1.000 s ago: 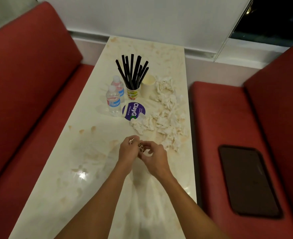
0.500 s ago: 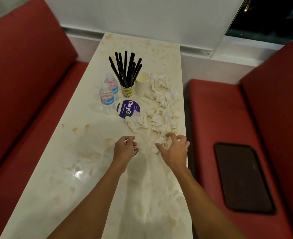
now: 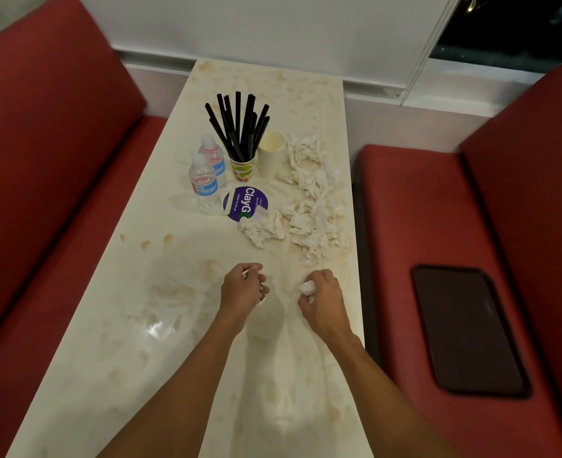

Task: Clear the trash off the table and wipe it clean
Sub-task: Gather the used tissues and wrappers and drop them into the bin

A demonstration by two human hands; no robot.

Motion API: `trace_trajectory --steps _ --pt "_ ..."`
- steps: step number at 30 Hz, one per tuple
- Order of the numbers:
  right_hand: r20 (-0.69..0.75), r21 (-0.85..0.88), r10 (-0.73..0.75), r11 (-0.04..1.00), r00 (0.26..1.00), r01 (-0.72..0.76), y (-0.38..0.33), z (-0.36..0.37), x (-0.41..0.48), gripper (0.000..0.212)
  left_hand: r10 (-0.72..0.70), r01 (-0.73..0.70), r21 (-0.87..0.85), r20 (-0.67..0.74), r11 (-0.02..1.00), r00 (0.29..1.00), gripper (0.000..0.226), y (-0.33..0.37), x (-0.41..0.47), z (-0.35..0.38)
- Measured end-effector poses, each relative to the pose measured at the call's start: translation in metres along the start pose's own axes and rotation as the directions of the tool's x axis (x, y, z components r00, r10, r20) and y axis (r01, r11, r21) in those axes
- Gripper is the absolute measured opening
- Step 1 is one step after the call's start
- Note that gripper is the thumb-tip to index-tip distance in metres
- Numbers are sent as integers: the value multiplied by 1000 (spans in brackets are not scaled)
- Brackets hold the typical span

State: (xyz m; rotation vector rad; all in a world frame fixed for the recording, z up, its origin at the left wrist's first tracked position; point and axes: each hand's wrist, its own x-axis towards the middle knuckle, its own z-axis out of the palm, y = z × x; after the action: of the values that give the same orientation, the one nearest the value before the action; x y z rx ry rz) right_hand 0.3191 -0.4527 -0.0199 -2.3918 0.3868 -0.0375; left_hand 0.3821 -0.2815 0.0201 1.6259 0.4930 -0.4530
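On the desk [image 3: 134, 342], two bottles [image 3: 205, 186] stand left of the cup with straws [image 3: 242, 168], an empty cup [image 3: 270, 157] just right of it, a sticker [image 3: 244, 201] before them. Tissues [image 3: 312, 219] lie along the right edge. Nearer, the left hand [image 3: 241, 289] holds a scrap [image 3: 261, 290], the right hand [image 3: 322, 299] one tissue [image 3: 307, 288]. A tray [image 3: 468, 328] lies on the right seat [image 3: 405, 200].

The pale, brown-stained bench [image 3: 160, 342] carries two water bottles [image 3: 204, 185], a printed cup [image 3: 242, 169] of black straws [image 3: 240, 127], a plain white cup [image 3: 271, 153], a round purple sticker [image 3: 244, 201] and a heap of crumpled tissues [image 3: 312, 223] along its right side.
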Motion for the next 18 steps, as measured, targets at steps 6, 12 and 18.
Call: trace_trajectory --steps 6,12,18 --pt "-80 185 85 980 993 -69 -8 -25 6 42 -16 16 -4 17 1000 1000 20 -1 -4 0" --pt "-168 201 237 959 957 -202 -17 -37 46 34 -10 10 19 17 1000 1000 20 2 -3 -3" --pt "-107 201 335 929 936 -310 -15 -25 82 59 -17 17 32 11 999 1000 20 4 0 -8"
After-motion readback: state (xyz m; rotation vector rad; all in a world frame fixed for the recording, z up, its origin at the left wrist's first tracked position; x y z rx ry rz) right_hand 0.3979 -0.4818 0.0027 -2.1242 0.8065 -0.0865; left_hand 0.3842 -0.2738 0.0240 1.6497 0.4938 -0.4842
